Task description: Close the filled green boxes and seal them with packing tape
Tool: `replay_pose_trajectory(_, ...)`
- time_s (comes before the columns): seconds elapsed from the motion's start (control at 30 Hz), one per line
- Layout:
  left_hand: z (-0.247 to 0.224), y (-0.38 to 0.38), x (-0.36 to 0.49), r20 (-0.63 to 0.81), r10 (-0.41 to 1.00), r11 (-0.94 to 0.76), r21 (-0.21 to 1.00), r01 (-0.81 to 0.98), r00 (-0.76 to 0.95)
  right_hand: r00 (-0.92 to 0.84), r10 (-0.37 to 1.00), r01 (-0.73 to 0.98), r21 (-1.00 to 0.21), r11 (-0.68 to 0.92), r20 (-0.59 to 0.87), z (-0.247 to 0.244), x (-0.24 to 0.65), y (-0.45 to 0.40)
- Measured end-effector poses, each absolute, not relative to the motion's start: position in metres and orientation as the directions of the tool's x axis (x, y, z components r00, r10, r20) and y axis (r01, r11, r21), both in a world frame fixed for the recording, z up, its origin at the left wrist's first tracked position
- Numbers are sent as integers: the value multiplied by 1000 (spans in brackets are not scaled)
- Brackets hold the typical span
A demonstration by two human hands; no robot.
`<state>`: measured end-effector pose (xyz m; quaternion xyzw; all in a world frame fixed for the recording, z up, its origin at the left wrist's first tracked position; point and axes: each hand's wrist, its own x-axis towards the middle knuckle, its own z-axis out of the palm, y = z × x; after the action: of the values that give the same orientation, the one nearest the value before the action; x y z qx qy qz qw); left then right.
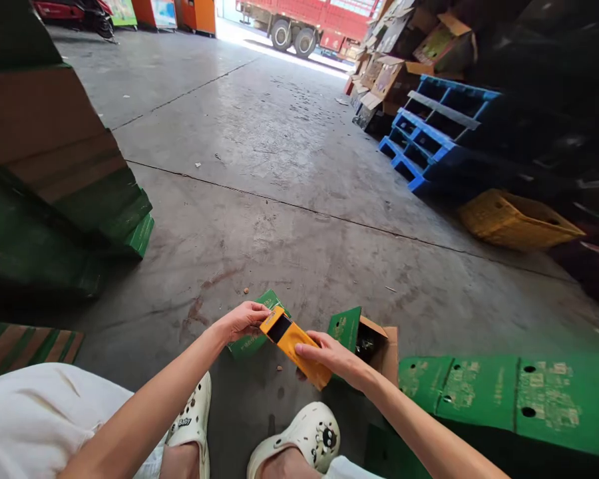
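Note:
A yellow-orange tool with a dark opening or panel near its upper end (307,362) is held above the floor between my feet. My right hand (327,354) is wrapped round its lower part, thumb on top. At its upper left end, my left hand (249,319) has its fingers pinched together at the edge; whether they grip the tool or something small is hidden. Beneath my left hand lies a green carton (252,342) on the floor. Just beyond my right hand stands an open green and brown box (388,352) with dark contents.
Green cartons are stacked at the left (44,199), and more lie at the lower right (499,399). A blue pallet stack (429,133), a yellow crate (516,219) and cardboard boxes are on the right. A red truck (314,23) stands outside.

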<state>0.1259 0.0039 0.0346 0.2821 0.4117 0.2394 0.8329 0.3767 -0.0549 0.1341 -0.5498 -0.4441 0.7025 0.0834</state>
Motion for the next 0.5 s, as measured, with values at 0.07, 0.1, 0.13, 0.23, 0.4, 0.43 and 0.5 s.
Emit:
replay_pose_trajectory(0.07,39,4,127,-521,671,663,740,-112,528,-377,593,403,-703,-586,-711,126,375,-60)
replay_pose_trajectory(0.1,41,4,128,-506,685,633,769,-85,525,-388,584,408,-701,-585,-713,123,375,-62)
replay_pose_trajectory(0.13,43,4,128,-493,697,606,793,-60,521,-401,576,401,-702,-589,-712,120,375,-64)
replay_pose_trajectory(0.23,45,2,133,-482,729,551,834,0,486,-412,578,345,-708,-616,-704,115,374,-69)
replay_pose_trajectory(0.4,36,5,142,-426,814,457,889,19,395,-383,601,305,-710,-635,-702,119,368,-64)
replay_pose_trajectory(0.43,33,9,139,-416,829,441,897,20,374,-374,605,308,-709,-634,-703,122,369,-63)
replay_pose_trajectory(0.5,26,22,126,-407,857,421,907,26,318,-368,599,326,-702,-633,-711,125,376,-62)
